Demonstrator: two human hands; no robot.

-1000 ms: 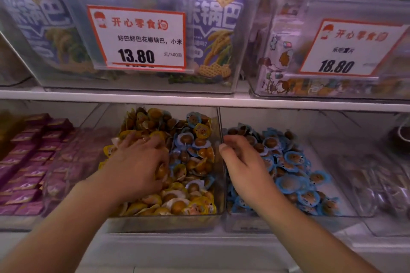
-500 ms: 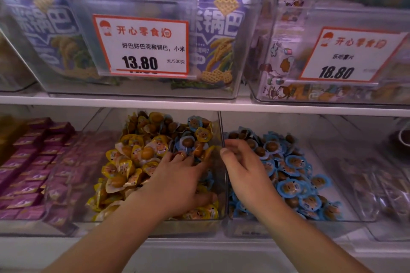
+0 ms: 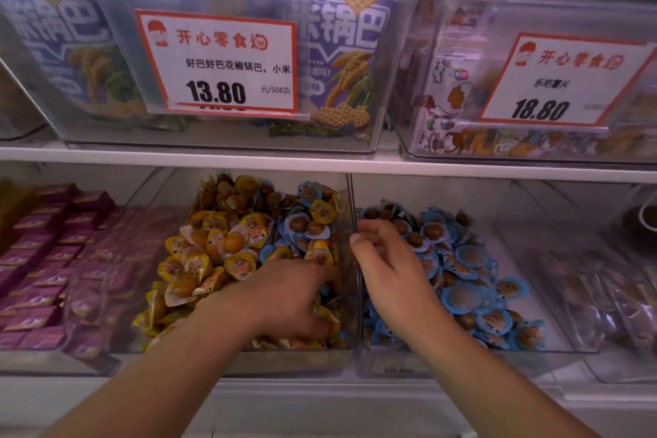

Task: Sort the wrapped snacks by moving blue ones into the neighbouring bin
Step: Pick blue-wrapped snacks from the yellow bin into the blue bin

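left hand (image 3: 284,299) dug into mixed bin (image 3: 249,361), fingers buried so grip can't tell; rt hand (image 3: 387,270) loosely curled, empty over blue bin (image 3: 554,354) — pinch only blue snacks (image 3: 302,224), lift w/o dragging yellow ones (image 3: 213,245).

Dim, purplish light with soft glare on the clear bin fronts (image 3: 355,131); edges bend and blur, the centre stays fairly sharp.
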